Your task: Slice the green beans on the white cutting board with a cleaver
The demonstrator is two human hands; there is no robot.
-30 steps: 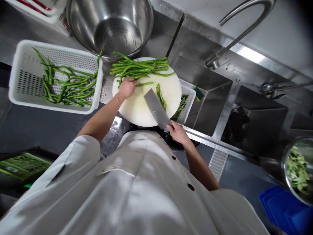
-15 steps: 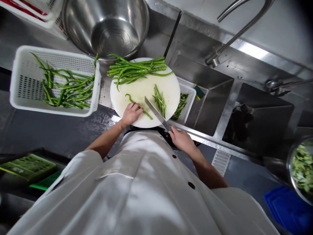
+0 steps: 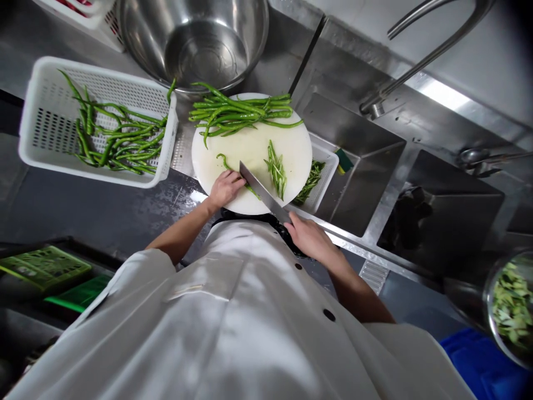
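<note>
My left hand [image 3: 227, 188] is closed over a single long green chili pepper [image 3: 254, 193], holding it down on the round white cutting board [image 3: 233, 153]. Wrapped around the handle of a kitchen knife [image 3: 266, 193] is my right hand [image 3: 310, 236]. The blade slants up and left, its front part over the pepper beside my left fingertips. Whether it touches the pepper I cannot tell. Sliced green pepper [image 3: 276, 171] lies in a small pile right of the blade. A bunch of whole green peppers [image 3: 245, 115] rests across the board's far edge.
At left stands a white plastic basket [image 3: 31, 125] with whole peppers. Behind the board is a large steel bowl [image 3: 204, 50]. A smaller white basket [image 3: 328, 178] with sliced peppers sits in the sink [image 3: 353, 208], near a sponge [image 3: 343, 161]. A faucet [image 3: 410, 66] arches over the sink.
My right hand has shifted the knife left, so its blade is now against or over the pepper near my left fingers. My left hand stays on the pepper. The camera view has tilted slightly.
</note>
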